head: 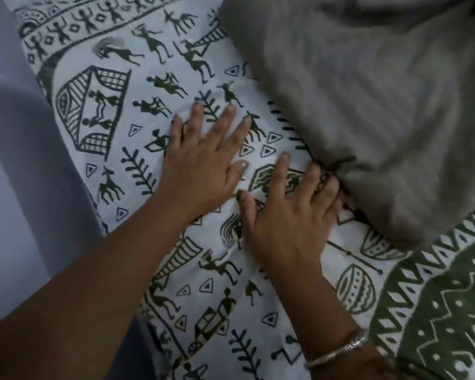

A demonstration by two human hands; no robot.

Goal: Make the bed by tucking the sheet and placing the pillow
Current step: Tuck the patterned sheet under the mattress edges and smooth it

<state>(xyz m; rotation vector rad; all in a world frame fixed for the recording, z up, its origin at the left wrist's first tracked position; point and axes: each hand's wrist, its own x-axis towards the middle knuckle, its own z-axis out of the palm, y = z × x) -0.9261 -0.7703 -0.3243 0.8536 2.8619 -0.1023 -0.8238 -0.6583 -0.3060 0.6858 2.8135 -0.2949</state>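
A white sheet (pixel 137 138) printed with dark green figures, huts and plants covers the bed. My left hand (pixel 200 165) lies flat on it with fingers spread and straight. Just to its right, my right hand (pixel 288 215) also presses flat on the sheet, its outer fingertips touching the lower edge of a grey pillow (pixel 368 105). The pillow lies at the upper right, resting on the sheet. A silver bangle sits on my right wrist.
A pale lilac wall or bed side (pixel 17 160) runs down the left, along the sheet's edge. At the lower right the sheet's print turns into a large green round pattern (pixel 436 311).
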